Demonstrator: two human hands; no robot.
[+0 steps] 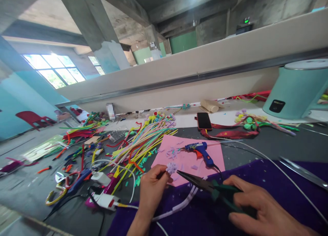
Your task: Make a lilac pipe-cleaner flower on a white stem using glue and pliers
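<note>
My left hand (153, 186) pinches a small lilac flower (171, 167) between thumb and fingers. In my right hand (258, 203) are needle-nose pliers (202, 183) with dark green handles. Their tips point left and end close beside the flower; I cannot tell if they touch it. A lilac pipe cleaner (188, 202) lies below, on the purple cloth (205, 219). Just beyond my hands, a blue glue gun (198, 149) with an orange trigger rests on a pink sheet (215, 154), among small lilac pieces (172, 152).
Bundles of coloured pipe cleaners (143, 137) spread across the left. Wire cutters (60, 177) and a plugged power strip (102, 200) lie at near left. A phone (204, 121) and red strap (230, 133) are behind. Scissors (303, 171) lie right; a teal kettle (297, 91) stands behind.
</note>
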